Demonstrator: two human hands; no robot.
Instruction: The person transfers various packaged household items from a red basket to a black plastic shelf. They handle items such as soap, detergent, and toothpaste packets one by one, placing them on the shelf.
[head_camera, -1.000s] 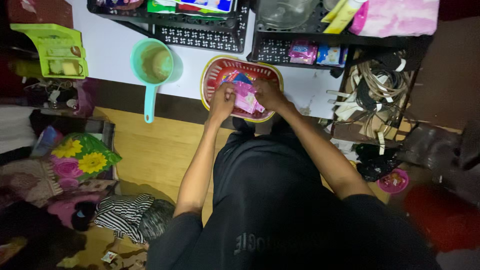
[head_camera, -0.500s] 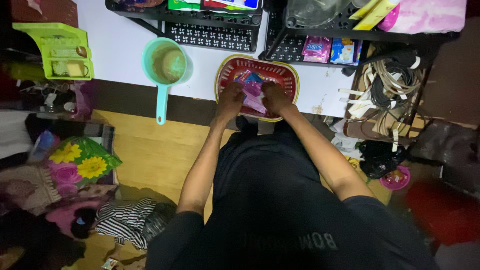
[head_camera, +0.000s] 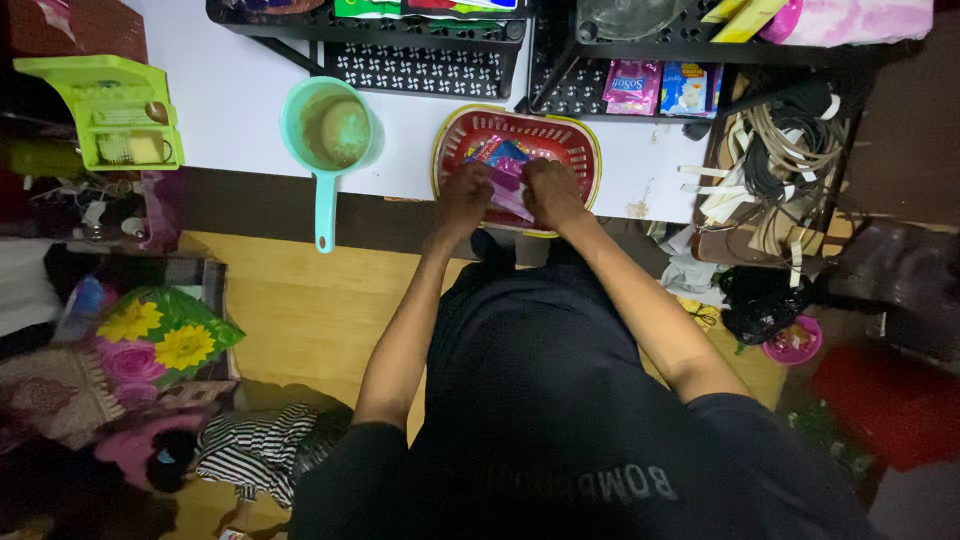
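Both hands have stayed in the one red basket (head_camera: 575, 135): left hand (head_camera: 463, 197) and right hand (head_camera: 551, 190), closed, pinch one pink packet (head_camera: 507, 187); one green dipper (head_camera: 330, 140) stands left.

Both arms were stretched forward from the body, the elbows slightly bent. The left hand (head_camera: 464, 197) and the right hand (head_camera: 553, 192) were brought close together — almost side by side — with the fingers curled downward and the backs turned up.
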